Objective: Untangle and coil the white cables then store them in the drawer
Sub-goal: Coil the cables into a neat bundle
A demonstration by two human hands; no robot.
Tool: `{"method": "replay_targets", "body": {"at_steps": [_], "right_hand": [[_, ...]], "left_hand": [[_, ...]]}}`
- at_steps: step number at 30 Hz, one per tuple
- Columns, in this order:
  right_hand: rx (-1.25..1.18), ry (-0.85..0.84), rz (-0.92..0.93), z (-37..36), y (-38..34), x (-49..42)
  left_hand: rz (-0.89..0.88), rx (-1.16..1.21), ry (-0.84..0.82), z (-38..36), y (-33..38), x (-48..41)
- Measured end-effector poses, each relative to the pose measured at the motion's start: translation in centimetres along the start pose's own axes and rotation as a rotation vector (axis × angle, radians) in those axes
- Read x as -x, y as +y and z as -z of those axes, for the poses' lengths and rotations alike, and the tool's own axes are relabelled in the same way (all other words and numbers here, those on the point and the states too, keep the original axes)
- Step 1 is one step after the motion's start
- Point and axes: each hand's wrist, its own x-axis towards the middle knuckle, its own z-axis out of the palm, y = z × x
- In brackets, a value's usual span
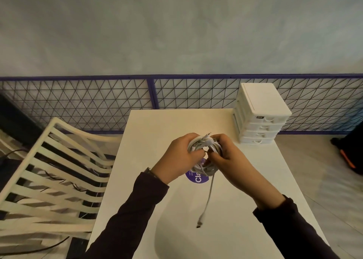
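Note:
A bundle of white cables is held above the middle of the white table. My left hand grips its left side and my right hand grips its right side, fingers wrapped around the loops. Several plug ends stick up between my hands. One loose cable end hangs down toward me, with its dark-tipped plug near the tabletop. A small white drawer unit with several shut drawers stands at the table's far right corner.
A round purple sticker lies on the table under the bundle. A cream slatted chair stands to the left, with dark wires beneath it. A purple-framed mesh fence runs behind the table. A dark object sits on the floor at right.

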Motion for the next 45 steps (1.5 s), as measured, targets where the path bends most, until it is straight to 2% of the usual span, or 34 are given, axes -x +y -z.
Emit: {"method": "replay_targets", "body": {"at_steps": [7,9,13,17,21,24,27,29,32,36,39,43,45], "right_hand": [[0.065,0.023,-0.027,-1.1,0.8,0.2],[0.093,0.027,-0.007,-1.3,0.9,0.4],[0.081,0.049,0.025,-1.9,1.2,0.9],[0.005,0.072,-0.043,-2.5,1.5,0.8],[-0.109,0.014,-0.120,-2.2,1.4,0.9],[-0.046,0.002,-0.093,-2.1,1.3,1.2],[0.053,0.121,-0.043,-2.4,1.6,0.9],[0.052,0.162,-0.028,-2.7,1.7,0.5],[-0.033,0.201,-0.041,-3.1,1.8,0.2],[-0.072,0.253,-0.081,-3.7,2.2,0.0],[-0.128,0.291,-0.072,-3.7,2.5,-0.2],[-0.314,0.327,-0.088,-3.3,2.7,-0.3],[-0.328,0.324,-0.084,-3.1,2.8,-0.4]], "left_hand": [[0.078,-0.152,0.089,-1.2,0.4,0.1],[0.165,-0.055,0.017,-0.8,0.3,0.0],[0.286,0.234,-0.245,0.2,0.3,-0.1],[0.322,0.315,-0.244,0.2,-0.2,0.1],[0.323,0.329,-0.283,0.4,-0.7,0.3],[0.300,0.348,-0.322,0.7,-0.6,0.5],[0.320,0.555,-0.363,0.8,-0.4,0.7],[0.357,0.753,-0.303,0.6,0.2,1.0],[0.455,1.031,-0.064,-0.1,0.5,1.1],[0.442,0.988,0.197,-1.9,0.2,1.0],[0.385,0.937,0.254,-2.6,-0.1,1.1],[0.347,0.934,0.242,-2.0,-0.7,1.0],[0.327,0.967,0.245,-1.7,-0.8,0.9]]}}
